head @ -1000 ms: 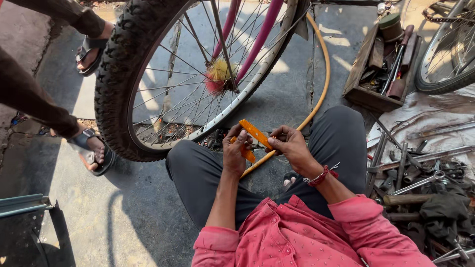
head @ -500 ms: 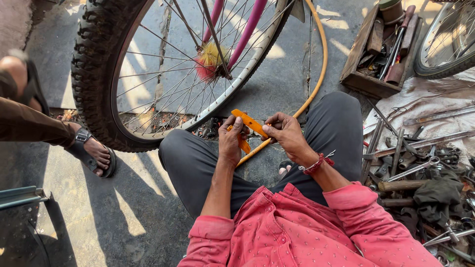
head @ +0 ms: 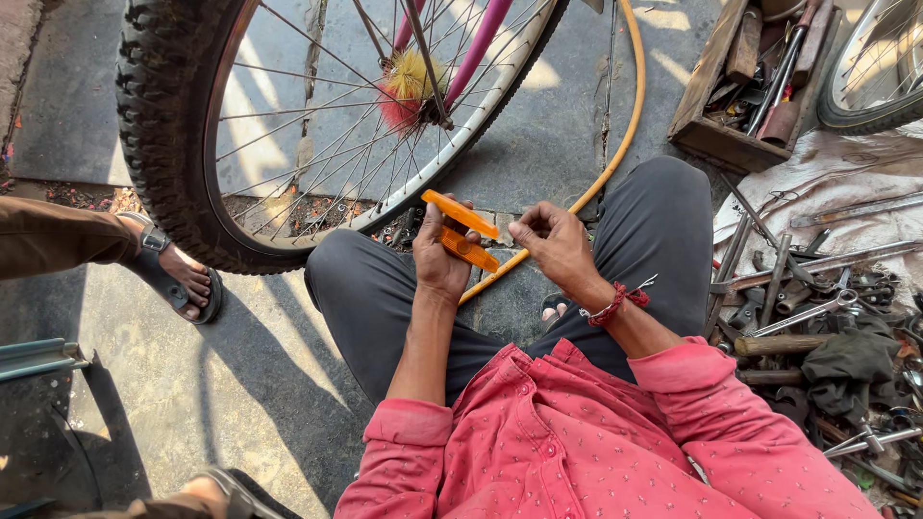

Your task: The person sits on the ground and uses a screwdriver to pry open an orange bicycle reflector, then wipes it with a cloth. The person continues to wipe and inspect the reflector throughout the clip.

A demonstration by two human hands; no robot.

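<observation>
Left hand (head: 440, 258) gripped 2 orange reflectors (head: 461, 229), long axes running far-left to near-right; right hand (head: 555, 242) curled beside them, grip undetermined.

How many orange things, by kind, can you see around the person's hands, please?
Orange flat reflector pieces, both in the left hand: 2
Orange hose or tube curving over the ground behind the right hand: 1
Total: 3
</observation>
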